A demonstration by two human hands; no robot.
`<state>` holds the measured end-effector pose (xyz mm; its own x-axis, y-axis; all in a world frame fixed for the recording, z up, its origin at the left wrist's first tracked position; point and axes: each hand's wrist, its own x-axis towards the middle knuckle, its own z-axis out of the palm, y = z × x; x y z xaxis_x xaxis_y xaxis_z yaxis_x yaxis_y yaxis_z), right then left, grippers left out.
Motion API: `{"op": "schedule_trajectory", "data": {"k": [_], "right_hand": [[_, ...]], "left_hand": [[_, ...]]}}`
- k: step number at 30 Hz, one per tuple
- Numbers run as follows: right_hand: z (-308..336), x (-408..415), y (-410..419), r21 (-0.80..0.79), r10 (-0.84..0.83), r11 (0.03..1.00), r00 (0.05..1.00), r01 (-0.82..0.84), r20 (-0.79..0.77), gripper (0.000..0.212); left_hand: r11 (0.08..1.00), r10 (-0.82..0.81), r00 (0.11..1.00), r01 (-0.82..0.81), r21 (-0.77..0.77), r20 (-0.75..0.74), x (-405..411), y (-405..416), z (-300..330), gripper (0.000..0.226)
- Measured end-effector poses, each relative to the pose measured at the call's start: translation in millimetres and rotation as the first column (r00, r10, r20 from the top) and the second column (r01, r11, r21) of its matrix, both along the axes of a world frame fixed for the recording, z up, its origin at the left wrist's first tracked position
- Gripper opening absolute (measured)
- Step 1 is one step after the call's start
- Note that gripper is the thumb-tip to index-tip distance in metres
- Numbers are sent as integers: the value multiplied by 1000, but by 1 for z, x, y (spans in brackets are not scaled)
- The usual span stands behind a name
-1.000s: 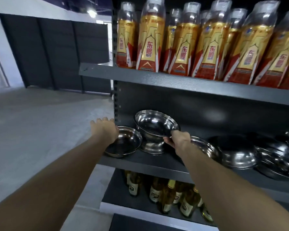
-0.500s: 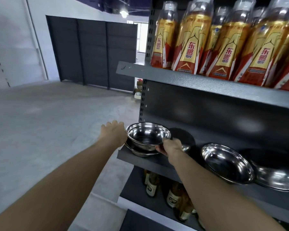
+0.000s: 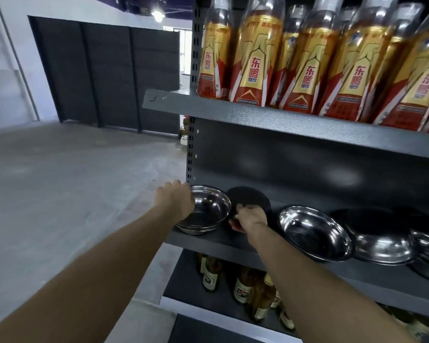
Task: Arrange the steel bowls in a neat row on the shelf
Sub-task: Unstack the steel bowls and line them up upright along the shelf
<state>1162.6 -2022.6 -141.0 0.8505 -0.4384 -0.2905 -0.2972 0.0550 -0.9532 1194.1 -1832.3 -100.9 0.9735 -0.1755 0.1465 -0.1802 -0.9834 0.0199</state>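
Two hands reach to the middle shelf [image 3: 208, 240]. Fingers of the left hand [image 3: 176, 203] curl over the near left rim of a stack of steel bowls [image 3: 204, 211] at the left end of the shelf, holding it. The right hand [image 3: 249, 217] is just to the right of that stack, and its fingers pinch the edge of a dark bowl [image 3: 249, 198] that stands tilted up against the back of the shelf. More to the right, a shiny bowl [image 3: 315, 232] leans on its side, and other steel bowls [image 3: 386, 241] lie behind it, bunched together. Tall drink bottles [image 3: 255, 60] with red and gold labels stand on the shelf above. Brown glass bottles [image 3: 243, 288] stand on the shelf below.
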Motion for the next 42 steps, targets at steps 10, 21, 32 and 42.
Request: {"op": "schedule_trajectory", "data": {"k": [10, 21, 32, 42], "right_hand": [[16, -43, -111, -77, -282, 957, 959, 279, -35, 18], [13, -115, -204, -188, -489, 865, 866, 466, -105, 25], [-20, -127, -209, -108, -434, 901, 877, 420, -208, 36], [-28, -117, -197, 67, -417, 896, 882, 440, -218, 9]], "left_hand": [[972, -233, 969, 236, 24, -85, -6, -114, 1, 48], [911, -410, 897, 413, -20, -165, -37, -208, -8, 48], [908, -416, 882, 417, -44, -220, -43, -209, -31, 50], [921, -378, 892, 388, -9, -247, -39, -197, -32, 58]]}}
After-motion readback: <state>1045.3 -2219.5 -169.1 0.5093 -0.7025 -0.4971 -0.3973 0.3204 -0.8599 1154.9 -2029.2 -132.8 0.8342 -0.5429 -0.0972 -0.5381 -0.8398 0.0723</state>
